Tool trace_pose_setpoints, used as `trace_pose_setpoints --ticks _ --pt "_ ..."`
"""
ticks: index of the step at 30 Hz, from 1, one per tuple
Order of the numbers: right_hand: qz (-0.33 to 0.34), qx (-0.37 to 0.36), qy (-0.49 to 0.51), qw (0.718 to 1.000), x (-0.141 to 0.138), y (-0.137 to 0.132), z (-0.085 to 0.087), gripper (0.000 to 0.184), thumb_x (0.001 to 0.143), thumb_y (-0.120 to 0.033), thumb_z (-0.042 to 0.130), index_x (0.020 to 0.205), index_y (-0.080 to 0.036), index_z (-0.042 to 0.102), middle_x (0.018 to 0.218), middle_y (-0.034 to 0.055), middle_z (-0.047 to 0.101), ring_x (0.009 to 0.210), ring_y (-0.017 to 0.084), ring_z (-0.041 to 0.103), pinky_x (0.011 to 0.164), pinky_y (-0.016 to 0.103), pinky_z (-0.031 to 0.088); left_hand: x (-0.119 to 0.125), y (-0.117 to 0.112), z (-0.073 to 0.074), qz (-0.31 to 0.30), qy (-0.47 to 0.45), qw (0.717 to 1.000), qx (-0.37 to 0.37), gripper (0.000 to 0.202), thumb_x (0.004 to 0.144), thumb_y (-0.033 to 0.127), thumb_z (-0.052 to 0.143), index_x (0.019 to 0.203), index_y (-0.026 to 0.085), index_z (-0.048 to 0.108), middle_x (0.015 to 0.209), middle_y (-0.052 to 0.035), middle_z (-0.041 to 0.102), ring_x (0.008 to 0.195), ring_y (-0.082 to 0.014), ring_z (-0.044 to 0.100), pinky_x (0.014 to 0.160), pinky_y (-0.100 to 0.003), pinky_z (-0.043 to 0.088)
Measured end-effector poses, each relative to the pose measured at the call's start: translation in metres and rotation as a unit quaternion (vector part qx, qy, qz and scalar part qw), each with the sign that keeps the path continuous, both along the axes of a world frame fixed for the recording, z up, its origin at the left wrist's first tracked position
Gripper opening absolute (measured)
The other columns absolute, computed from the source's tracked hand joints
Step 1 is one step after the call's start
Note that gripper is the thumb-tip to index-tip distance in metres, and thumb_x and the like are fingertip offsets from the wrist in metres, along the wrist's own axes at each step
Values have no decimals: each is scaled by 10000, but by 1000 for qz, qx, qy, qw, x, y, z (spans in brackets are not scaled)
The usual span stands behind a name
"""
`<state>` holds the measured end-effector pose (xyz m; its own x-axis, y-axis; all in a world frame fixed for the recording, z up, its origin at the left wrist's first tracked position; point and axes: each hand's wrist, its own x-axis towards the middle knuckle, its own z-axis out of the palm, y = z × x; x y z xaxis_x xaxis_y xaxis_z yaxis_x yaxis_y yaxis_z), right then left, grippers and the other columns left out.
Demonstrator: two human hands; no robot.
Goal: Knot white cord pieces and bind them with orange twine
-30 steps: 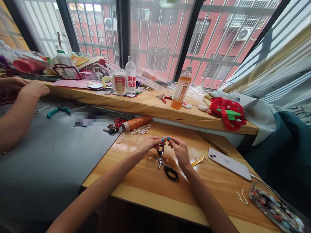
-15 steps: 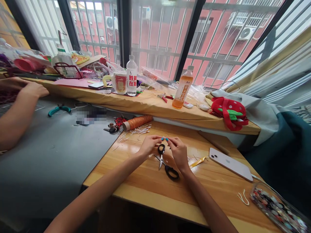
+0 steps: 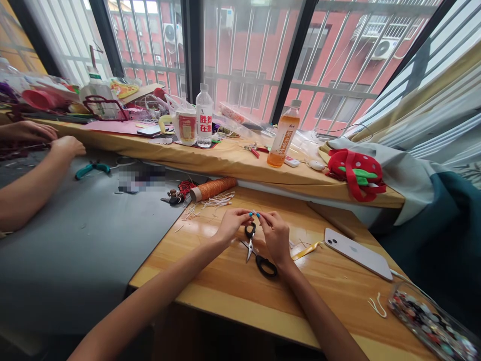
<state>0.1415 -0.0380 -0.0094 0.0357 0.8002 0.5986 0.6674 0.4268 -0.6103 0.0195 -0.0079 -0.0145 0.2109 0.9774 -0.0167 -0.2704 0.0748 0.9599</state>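
My left hand [image 3: 233, 224] and my right hand [image 3: 276, 231] meet above the wooden table, fingertips almost touching. Both pinch a short thin white cord [image 3: 254, 212], of which only a bit shows between the blue-painted nails. Just beneath them lies a pair of black-handled scissors [image 3: 266, 266] with its blades partly apart. A bundle of white cord pieces [image 3: 216, 201] rests beyond my left hand, beside a spool of orange thread [image 3: 214, 189]. To the right of my right hand is a yellow ribbon [image 3: 307, 251].
A white phone [image 3: 356, 253] with a cable and a box of beads [image 3: 428, 321] sit at right. Bottles [image 3: 283, 134] and a red strawberry pouch [image 3: 355, 173] stand on the cloth-covered ledge [image 3: 233, 160]. At left, another person's hands [image 3: 67, 146] work near teal pliers [image 3: 92, 169].
My hands keep nearly the same pinch and place. The other person's hands at left have shifted, the nearer one slightly right, and now show apart.
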Motion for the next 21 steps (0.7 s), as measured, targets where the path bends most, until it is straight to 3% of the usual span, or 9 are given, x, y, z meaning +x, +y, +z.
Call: trace_pose_setpoints --ticks 7,17,21 --pt "7 -73 114 991 -1 0 0 244 758 -326 445 802 -170 627 678 44 617 547 142 545 536 262 432 4 -5 -4 97 193 963 161 227 752 185 437 883 140 616 771 -46 610 640 -113 535 614 -216 435" --pt "32 -127 196 972 -3 1 -2 256 719 -361 488 761 -151 629 631 45 637 550 160 593 542 268 479 5 -9 -9 114 303 899 294 291 807 190 365 1033 191 548 928 -58 584 793 -151 535 744 -251 397" --pt "48 -151 240 958 -3 2 -2 263 697 -374 513 737 -140 627 607 41 624 538 155 584 540 273 486 5 -9 -10 118 312 891 308 287 817 204 353 1066 203 496 918 -52 581 817 -151 534 746 -250 393"
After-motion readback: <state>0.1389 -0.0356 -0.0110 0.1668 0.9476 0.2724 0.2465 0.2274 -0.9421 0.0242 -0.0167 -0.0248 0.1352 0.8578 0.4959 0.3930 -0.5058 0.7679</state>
